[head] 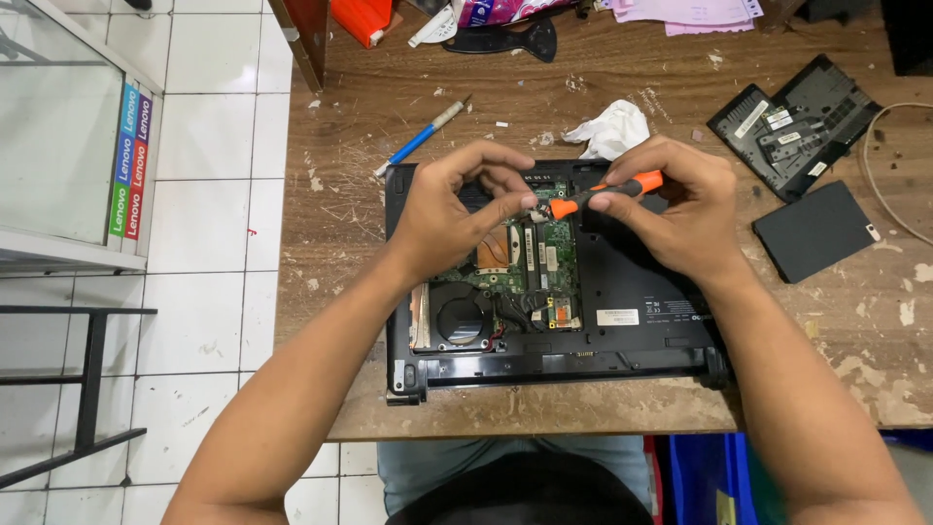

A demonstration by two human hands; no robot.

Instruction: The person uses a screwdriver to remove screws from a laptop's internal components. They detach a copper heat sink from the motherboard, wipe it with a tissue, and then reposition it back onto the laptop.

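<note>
Head view, hands [573,209] gripping orange-handled screwdriver [603,192], green circuit board [530,258]

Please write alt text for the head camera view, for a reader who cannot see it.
Two hands work over an opened black laptop on a worn wooden table; the right hand holds an orange screwdriver and the left hand pinches near its tip, above the green circuit board. A crumpled tissue, a blue pen and removed black covers lie around.

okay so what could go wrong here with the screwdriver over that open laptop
The orange screwdriver in the right hand could slip and gouge the exposed green circuit board. The left hand's fingers sit at the tip and might get jabbed. A loosened screw could drop into the open laptop.
</note>
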